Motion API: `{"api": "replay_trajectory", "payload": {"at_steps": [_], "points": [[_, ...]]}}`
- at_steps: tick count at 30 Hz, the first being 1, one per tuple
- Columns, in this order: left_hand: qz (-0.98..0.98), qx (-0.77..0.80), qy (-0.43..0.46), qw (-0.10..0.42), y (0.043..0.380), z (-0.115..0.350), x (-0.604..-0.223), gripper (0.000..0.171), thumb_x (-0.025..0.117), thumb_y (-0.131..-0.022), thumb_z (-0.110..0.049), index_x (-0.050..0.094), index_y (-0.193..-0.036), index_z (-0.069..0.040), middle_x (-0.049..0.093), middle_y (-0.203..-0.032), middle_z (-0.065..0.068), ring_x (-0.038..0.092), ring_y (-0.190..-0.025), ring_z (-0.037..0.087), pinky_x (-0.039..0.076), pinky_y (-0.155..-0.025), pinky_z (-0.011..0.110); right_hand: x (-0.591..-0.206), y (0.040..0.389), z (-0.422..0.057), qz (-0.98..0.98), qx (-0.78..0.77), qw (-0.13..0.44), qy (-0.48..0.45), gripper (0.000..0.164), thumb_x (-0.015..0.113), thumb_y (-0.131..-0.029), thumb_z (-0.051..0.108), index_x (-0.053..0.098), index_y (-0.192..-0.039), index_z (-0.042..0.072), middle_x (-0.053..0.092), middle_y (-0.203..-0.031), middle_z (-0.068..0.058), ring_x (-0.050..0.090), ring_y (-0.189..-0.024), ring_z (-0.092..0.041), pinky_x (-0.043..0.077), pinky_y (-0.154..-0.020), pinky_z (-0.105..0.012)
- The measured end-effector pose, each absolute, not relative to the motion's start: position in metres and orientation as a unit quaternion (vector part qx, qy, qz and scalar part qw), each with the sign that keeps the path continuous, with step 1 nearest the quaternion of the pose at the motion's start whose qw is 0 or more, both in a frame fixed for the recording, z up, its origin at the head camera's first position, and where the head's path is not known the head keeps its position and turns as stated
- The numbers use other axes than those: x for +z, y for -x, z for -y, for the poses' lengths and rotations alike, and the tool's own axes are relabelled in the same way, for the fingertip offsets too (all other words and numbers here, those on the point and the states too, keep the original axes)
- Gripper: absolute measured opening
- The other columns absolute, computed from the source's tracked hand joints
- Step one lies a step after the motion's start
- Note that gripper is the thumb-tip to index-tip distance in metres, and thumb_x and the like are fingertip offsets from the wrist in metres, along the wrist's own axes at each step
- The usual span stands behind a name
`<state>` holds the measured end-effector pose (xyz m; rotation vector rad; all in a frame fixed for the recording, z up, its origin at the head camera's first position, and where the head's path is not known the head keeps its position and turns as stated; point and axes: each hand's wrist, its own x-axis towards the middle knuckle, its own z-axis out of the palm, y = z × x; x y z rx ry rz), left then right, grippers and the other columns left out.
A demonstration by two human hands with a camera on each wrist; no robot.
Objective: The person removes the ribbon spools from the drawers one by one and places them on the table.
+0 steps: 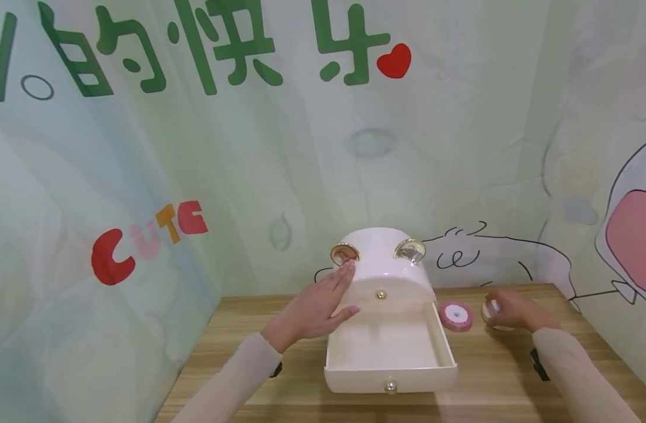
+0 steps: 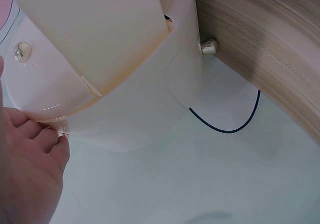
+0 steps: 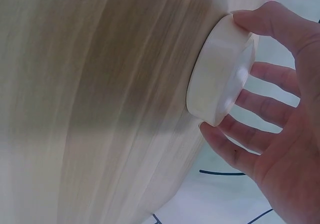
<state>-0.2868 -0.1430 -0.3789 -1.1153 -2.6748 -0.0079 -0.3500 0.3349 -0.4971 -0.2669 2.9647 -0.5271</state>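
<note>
My left hand rests with its fingers fairly straight against the upper left of a white storage box, by one of the box's two round gold-rimmed ears. In the left wrist view, its fingertips touch the box's curved edge. The box's lower drawer is pulled out and its bare floor shows. To the right, my right hand grips a cream-white ribbon roll that lies flat on the wooden table. Thumb and fingers lie around the roll's rim.
A pink ribbon roll with a white centre lies between the drawer and my right hand. The wooden table backs onto a printed fabric wall. Small gold knobs stick out from the drawer fronts.
</note>
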Motion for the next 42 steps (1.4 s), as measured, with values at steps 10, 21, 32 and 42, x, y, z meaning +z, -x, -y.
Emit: {"api": "replay_trajectory", "payload": {"at_steps": [10, 21, 32, 42], "points": [[0.919, -0.002, 0.378, 0.111, 0.285, 0.143, -0.381, 0.080, 0.024, -0.102, -0.061, 0.005, -0.159, -0.009, 0.008, -0.168, 0.005, 0.016, -0.155, 0.020, 0.030, -0.122, 0.037, -0.505, 0.351, -0.335, -0.978, -0.180, 0.065, 0.086, 0.062, 0.081, -0.077, 0.028, 0.057, -0.123, -0.005, 0.064, -0.114, -0.024, 0.060, -0.095, -0.033, 0.053, -0.085, -0.057], [0.921, -0.001, 0.375, 0.109, 0.287, 0.141, -0.378, 0.080, 0.025, -0.102, -0.061, 0.004, -0.159, -0.009, 0.007, -0.168, 0.004, 0.014, -0.155, 0.017, 0.028, -0.123, 0.035, -0.510, 0.351, -0.340, -0.979, -0.175, 0.036, 0.098, 0.076, 0.083, -0.076, 0.034, 0.052, -0.129, -0.011, 0.060, -0.121, -0.033, 0.060, -0.100, -0.039, 0.050, -0.089, -0.061], [0.920, 0.000, 0.376, 0.112, 0.286, 0.143, -0.378, 0.079, 0.026, -0.102, -0.060, 0.005, -0.159, -0.009, 0.007, -0.168, 0.004, 0.014, -0.155, 0.017, 0.028, -0.123, 0.035, -0.490, 0.336, -0.323, -0.978, -0.151, -0.048, 0.133, 0.067, 0.077, -0.082, 0.038, 0.058, -0.124, -0.011, 0.062, -0.121, -0.033, 0.060, -0.110, -0.049, 0.049, -0.092, -0.062], [0.917, 0.006, 0.380, 0.122, 0.286, 0.144, -0.377, 0.079, 0.027, -0.102, -0.059, 0.008, -0.159, -0.007, 0.010, -0.167, 0.006, 0.016, -0.155, 0.019, 0.027, -0.123, 0.035, -0.455, 0.308, -0.285, -0.966, -0.162, -0.112, 0.168, 0.051, 0.074, -0.087, 0.033, 0.063, -0.122, -0.002, 0.065, -0.122, -0.026, 0.062, -0.112, -0.045, 0.051, -0.093, -0.060]]}}
